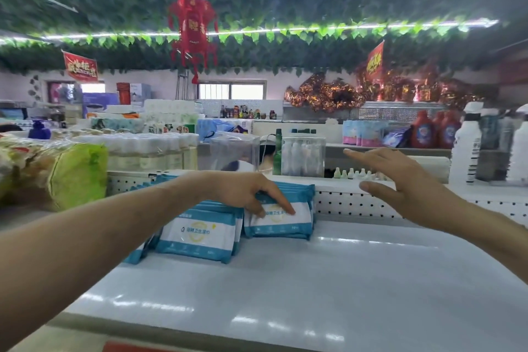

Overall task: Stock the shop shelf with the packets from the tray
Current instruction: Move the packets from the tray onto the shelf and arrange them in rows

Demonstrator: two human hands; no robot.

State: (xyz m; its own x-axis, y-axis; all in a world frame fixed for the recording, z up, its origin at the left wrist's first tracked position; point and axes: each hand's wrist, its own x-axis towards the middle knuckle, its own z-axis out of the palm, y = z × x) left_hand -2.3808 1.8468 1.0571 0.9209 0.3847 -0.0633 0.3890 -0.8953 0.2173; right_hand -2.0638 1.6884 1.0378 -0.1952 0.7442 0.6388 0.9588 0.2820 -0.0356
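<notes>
Several blue-and-white wipe packets stand upright in rows on the white shelf [328,280], leaning against its perforated back panel. My left hand [251,194] reaches across from the left and its fingers press on the face of the rightmost packet [285,223] and rest over its top edge. A second row of packets [197,233] stands just to the left, under my left wrist. My right hand [400,177] hovers above the shelf to the right of the packets, fingers straight and spread, holding nothing. No tray is in view.
A green-wrapped bundle [74,174] lies at the left end of the shelf. Clear plastic boxes [303,156] and small bottles stand behind the back panel. White bottles [468,148] stand at the right. The shelf's right half is bare.
</notes>
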